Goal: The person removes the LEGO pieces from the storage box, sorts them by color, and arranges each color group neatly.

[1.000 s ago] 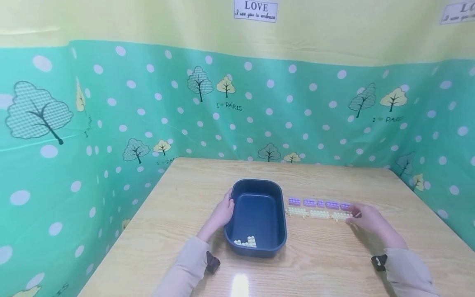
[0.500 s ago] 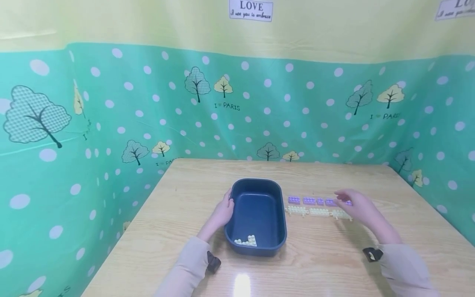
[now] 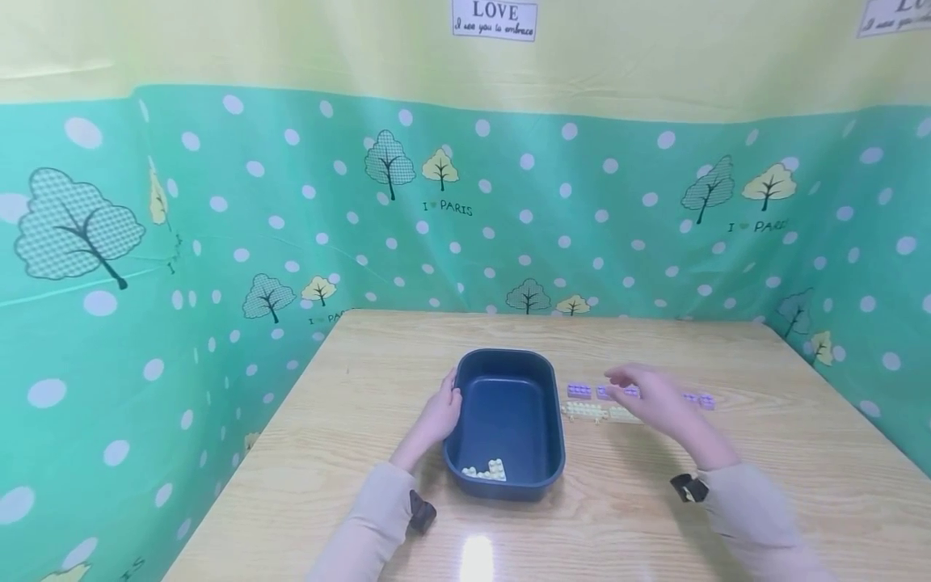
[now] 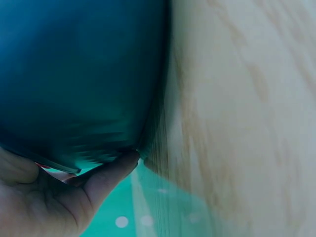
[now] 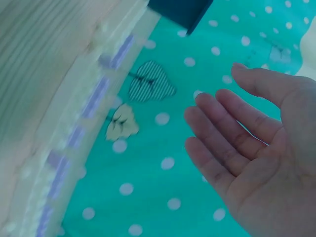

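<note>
A dark blue rectangular tub [image 3: 509, 424] stands left of the table's middle in the head view. My left hand [image 3: 439, 412] holds its left side, the thumb along the outer wall in the left wrist view. Pale yellow studded building bricks [image 3: 496, 470] lie inside, at the near end. To the tub's right run a back row of purple building bricks [image 3: 579, 391] and a front row of pale yellow ones [image 3: 584, 411]. Above these rows hovers my right hand [image 3: 665, 412], hiding part of them. Its fingers are loosely bent and nothing is in them in the right wrist view.
Both rows stand on a light wooden table [image 3: 589, 525]. A green dotted curtain [image 3: 582, 202] with printed trees encloses its back and sides. Each wrist wears a small black device.
My right hand has moved left from the right end of the brick rows and come up above their middle. The bricks at that end are uncovered. My left hand and the tub stay put.
</note>
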`<action>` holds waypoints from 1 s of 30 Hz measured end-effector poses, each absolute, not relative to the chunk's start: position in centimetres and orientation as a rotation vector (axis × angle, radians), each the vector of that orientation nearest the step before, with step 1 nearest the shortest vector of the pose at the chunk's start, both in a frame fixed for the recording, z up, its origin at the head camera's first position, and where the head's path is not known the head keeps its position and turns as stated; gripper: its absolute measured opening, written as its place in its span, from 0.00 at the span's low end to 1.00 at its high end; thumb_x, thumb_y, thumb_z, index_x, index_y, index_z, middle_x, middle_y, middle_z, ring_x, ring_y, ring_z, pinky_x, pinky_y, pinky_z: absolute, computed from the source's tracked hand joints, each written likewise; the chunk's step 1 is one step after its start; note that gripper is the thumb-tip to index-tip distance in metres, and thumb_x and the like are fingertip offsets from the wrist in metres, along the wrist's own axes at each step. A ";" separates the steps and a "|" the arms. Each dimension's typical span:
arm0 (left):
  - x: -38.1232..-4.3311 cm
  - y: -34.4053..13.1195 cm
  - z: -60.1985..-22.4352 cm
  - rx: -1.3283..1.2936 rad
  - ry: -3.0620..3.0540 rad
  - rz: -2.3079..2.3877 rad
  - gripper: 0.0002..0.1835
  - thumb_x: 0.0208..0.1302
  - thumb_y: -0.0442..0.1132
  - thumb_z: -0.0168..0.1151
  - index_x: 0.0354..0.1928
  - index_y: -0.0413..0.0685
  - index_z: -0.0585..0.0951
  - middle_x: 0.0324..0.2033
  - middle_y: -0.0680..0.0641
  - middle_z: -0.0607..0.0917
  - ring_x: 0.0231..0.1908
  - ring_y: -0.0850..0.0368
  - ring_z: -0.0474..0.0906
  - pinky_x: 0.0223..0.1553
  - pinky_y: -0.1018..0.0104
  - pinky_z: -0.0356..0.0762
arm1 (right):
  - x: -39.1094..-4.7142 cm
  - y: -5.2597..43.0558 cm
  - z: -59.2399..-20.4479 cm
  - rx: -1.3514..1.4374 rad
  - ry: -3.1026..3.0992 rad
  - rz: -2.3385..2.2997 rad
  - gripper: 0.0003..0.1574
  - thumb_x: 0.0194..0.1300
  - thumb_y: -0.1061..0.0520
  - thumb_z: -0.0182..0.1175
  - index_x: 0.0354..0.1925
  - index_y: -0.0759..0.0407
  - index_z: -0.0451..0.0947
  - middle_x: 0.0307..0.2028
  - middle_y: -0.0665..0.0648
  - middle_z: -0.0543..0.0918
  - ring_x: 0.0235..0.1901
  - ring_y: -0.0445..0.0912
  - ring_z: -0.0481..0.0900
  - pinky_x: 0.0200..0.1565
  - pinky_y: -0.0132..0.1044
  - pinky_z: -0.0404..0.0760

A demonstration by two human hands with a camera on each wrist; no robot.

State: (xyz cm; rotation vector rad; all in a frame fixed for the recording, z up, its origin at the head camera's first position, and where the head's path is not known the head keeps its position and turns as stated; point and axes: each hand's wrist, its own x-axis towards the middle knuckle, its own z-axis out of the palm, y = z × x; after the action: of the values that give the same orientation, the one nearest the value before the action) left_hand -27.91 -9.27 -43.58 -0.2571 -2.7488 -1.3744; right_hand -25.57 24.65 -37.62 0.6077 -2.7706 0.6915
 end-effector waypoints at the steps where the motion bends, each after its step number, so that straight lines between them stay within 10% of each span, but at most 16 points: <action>1: -27.9 -9.3 -43.6 -0.263 -2.745 -1.370 0.27 0.72 0.35 0.37 0.70 0.32 0.53 0.63 0.29 0.67 0.61 0.33 0.66 0.62 0.43 0.65 | -25.6 24.1 -37.5 0.630 -2.757 0.693 0.21 0.63 0.57 0.59 0.51 0.68 0.76 0.44 0.66 0.83 0.44 0.59 0.80 0.46 0.55 0.80; 30: -27.8 -9.2 -43.5 -0.238 -2.754 -1.375 0.27 0.72 0.36 0.37 0.70 0.33 0.53 0.63 0.30 0.67 0.60 0.34 0.68 0.60 0.44 0.68 | -26.5 13.3 -37.6 1.060 -2.735 0.598 0.15 0.58 0.57 0.65 0.44 0.62 0.81 0.38 0.55 0.83 0.38 0.46 0.81 0.40 0.35 0.83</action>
State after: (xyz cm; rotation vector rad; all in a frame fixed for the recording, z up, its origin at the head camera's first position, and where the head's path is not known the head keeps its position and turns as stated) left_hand -27.79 -9.22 -43.47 -0.2379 -2.7542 -1.3747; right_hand -26.55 13.31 -37.61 1.0597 -2.7353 0.5976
